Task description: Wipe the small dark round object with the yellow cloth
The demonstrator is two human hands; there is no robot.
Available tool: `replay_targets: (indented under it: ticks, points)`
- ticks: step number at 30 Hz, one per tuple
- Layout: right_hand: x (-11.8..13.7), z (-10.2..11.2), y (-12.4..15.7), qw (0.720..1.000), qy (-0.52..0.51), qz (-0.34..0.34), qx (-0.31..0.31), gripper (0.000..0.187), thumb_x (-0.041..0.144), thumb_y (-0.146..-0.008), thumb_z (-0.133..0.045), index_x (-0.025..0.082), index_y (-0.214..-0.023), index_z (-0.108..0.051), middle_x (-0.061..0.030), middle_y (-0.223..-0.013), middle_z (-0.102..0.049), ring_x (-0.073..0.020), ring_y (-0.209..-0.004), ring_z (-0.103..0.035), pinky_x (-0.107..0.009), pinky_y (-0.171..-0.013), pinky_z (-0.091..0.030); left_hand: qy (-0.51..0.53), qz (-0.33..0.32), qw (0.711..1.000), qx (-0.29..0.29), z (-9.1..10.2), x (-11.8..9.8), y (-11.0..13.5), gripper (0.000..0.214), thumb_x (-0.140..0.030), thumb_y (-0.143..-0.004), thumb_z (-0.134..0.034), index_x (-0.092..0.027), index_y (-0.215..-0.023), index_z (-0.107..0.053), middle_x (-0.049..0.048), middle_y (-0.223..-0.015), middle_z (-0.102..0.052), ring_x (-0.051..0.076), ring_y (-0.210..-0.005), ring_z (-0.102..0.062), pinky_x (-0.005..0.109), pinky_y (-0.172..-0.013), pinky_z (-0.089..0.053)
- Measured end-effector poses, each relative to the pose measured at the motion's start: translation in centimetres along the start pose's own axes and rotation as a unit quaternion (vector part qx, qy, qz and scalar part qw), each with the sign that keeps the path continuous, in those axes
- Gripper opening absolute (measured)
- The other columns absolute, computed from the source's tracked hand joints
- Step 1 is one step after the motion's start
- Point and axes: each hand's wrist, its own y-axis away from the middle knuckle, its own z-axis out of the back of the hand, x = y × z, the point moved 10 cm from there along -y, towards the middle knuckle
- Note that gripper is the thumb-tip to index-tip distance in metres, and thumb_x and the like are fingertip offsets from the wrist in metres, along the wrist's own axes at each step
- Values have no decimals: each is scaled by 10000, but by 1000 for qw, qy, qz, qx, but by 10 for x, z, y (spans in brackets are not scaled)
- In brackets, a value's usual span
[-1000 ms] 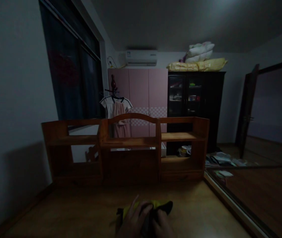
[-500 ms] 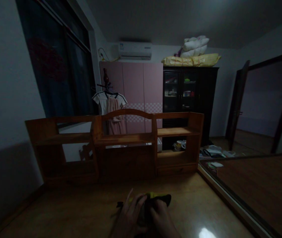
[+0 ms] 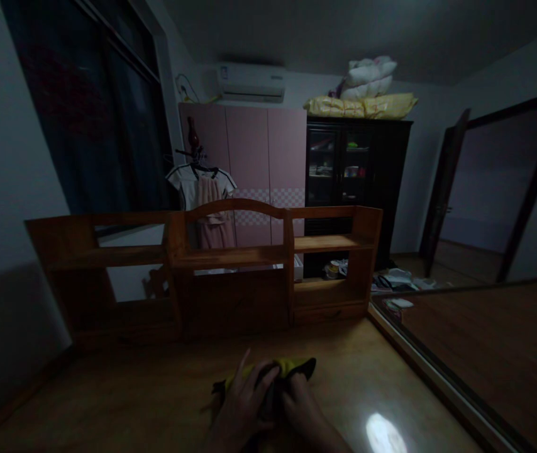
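A soft yellow and black cloth item (image 3: 292, 365) lies bunched on the wooden surface between my hands; I cannot make out its exact kind in the dim light. My left hand (image 3: 247, 399) grips its left part, with one finger sticking up and the others bent over the fabric. At the dark right part is my right hand (image 3: 304, 406), its fingers curled and tucked into the cloth, so the fingertips are hidden. A dark end of the item shows beyond the left hand.
The wooden bed surface (image 3: 131, 384) ends at a wooden shelf headboard (image 3: 235, 308). A raised edge (image 3: 419, 371) runs along the right, above a wood floor (image 3: 476, 340) with scattered items. Behind stand a pink wardrobe (image 3: 247, 148) and a dark cabinet (image 3: 386, 163).
The view has shifted slightly, tilting down and to the right. More yellow fabric shows between and beyond my hands, which stay on the cloth item.
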Motion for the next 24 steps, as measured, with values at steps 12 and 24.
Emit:
replay_targets:
  ticks: [12, 24]
  points:
    - [36, 1, -2, 995, 51, 40, 76, 206, 204, -814, -476, 187, -799, -681, -65, -830, -687, -214, -806, -606, -275, -735, -451, 37, 33, 999, 8, 6, 0, -1, 881, -263, -631, -780, -254, -1384, -324, 91, -1323, -460, 362, -1341, -264, 565, -1018, -386]
    - [-14, -29, -2, 984, -151, -16, 96, 370, 124, -686, -476, 128, -1044, -570, -82, -1015, -642, -228, -992, -595, -327, -844, -479, -32, -34, 999, -3, 7, -10, -3, 857, -232, -620, -750, -247, -1376, -348, 104, -1313, -498, 339, -1258, -415, 639, -1076, -206]
